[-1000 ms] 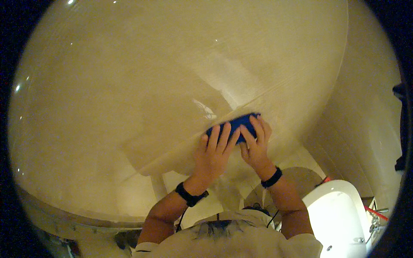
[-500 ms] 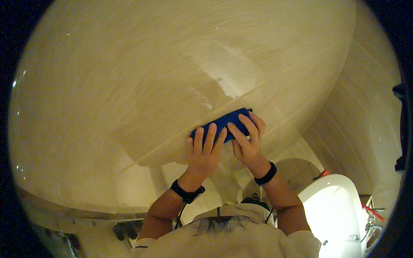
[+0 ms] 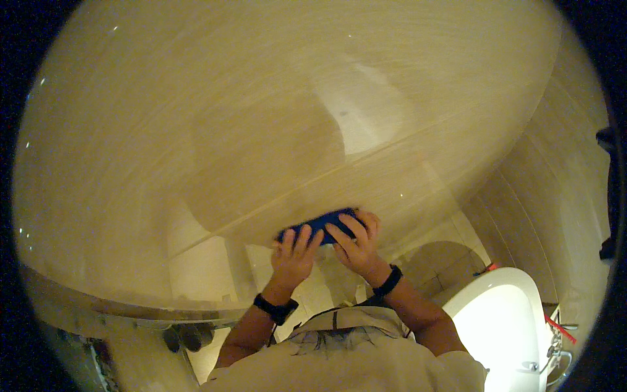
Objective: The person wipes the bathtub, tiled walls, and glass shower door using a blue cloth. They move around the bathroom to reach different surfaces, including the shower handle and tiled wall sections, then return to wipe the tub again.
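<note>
A folded blue cloth (image 3: 319,228) lies pressed against the glossy beige tiled wall (image 3: 261,144), its long side slanting up to the right. On its left end rests my left hand (image 3: 295,258), fingers spread over the fabric. My right hand (image 3: 356,245) presses the right end the same way, its fingertips near the cloth's upper edge. Both thumbs and the cloth's lower edge are partly hidden. Each wrist wears a black band. The cloth sits below a slanting tile joint.
At the lower right stands a white bathtub (image 3: 499,326) with a chrome tap (image 3: 556,353) and a red object (image 3: 560,328) on its far side. Another tiled wall (image 3: 522,202) bends along the right. Dark shoes (image 3: 189,338) are on the floor at the lower left.
Both hands have moved down and slightly left along the wall with the blue cloth. The cloth is now farther below the tile joint.
</note>
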Demonstrator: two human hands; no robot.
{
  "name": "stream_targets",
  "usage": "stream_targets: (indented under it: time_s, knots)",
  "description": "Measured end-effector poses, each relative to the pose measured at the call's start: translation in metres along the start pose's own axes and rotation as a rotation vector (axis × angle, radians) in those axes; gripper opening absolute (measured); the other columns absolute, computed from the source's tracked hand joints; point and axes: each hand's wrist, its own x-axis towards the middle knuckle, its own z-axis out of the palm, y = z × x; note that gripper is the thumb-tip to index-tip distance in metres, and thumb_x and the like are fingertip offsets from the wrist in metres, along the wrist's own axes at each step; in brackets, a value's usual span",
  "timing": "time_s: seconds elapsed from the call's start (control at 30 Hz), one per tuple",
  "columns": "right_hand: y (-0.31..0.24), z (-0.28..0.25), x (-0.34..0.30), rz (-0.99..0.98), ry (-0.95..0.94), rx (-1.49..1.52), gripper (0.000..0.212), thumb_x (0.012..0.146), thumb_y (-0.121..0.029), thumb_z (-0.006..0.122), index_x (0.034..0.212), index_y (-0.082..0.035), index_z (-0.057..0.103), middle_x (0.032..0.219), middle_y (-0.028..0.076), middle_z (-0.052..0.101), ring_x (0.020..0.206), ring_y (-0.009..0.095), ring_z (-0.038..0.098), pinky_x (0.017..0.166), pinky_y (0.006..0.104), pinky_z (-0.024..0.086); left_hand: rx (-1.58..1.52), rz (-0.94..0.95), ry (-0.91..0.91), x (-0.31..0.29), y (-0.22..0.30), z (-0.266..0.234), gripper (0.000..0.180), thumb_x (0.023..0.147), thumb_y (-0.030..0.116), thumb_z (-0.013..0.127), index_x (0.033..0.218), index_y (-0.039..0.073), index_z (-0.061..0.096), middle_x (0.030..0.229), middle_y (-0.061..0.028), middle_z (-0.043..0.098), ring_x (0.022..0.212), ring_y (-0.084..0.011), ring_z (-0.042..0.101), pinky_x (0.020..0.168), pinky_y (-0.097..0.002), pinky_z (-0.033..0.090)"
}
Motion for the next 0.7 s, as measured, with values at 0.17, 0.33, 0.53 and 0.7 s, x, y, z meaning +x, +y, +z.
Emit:
stream_targets:
  time_s: [0.17, 0.33, 0.53, 0.7]
  knots:
    - [-0.04, 0.02, 0.074, -0.145, 0.156, 0.028, 0.033, 0.074, -0.015, 0.066, 0.106, -0.02, 0.071, 0.122, 0.006, 0.054, 0.109, 0.032, 0.047, 0.092, 0.0481, 0.037, -0.01, -0.136, 0.196, 0.015, -0.066, -0.021, 0.033, 0.089, 0.014, 0.052, 0.117, 0.026, 0.066, 0.141, -0.0071, 0.047, 0.139, -0.0384, 0.028, 0.116, -0.055, 0.007]
    - [-0.062, 0.054, 0.024, -0.135, 0.076, 0.004, 0.037, 0.072, -0.014, 0.067, 0.108, -0.022, 0.07, 0.121, 0.004, 0.054, 0.109, 0.03, 0.047, 0.092, 0.0478, 0.037, -0.047, -0.074, 0.128, -0.051, -0.066, -0.005, 0.033, 0.088, 0.017, 0.056, 0.118, 0.026, 0.066, 0.135, -0.0034, 0.051, 0.131, -0.0345, 0.037, 0.107, -0.0522, 0.027]
    - [-0.098, 0.07, -0.017, -0.108, -0.096, -0.046, 0.041, 0.07, -0.016, 0.071, 0.11, -0.024, 0.069, 0.119, 0.002, 0.055, 0.108, 0.029, 0.048, 0.09, 0.047, 0.038, -0.075, -0.012, -0.126, -0.117, -0.071, -0.01, 0.039, 0.086, 0.019, 0.057, 0.123, 0.029, 0.063, 0.136, -0.0018, 0.05, 0.127, -0.0271, 0.041, 0.083, -0.0498, 0.043]
    - [-0.142, 0.074, 0.058, -0.2, 0.038, -0.002, 0.037, 0.07, -0.014, 0.07, 0.107, -0.023, 0.07, 0.119, 0.001, 0.057, 0.107, 0.028, 0.049, 0.089, 0.045, 0.039, 0.062, -0.179, 0.141, -0.092, -0.135, -0.042, 0.027, 0.093, 0.02, 0.053, 0.117, 0.027, 0.063, 0.142, -0.0095, 0.046, 0.14, -0.0411, 0.025, 0.113, -0.0591, 0.013]
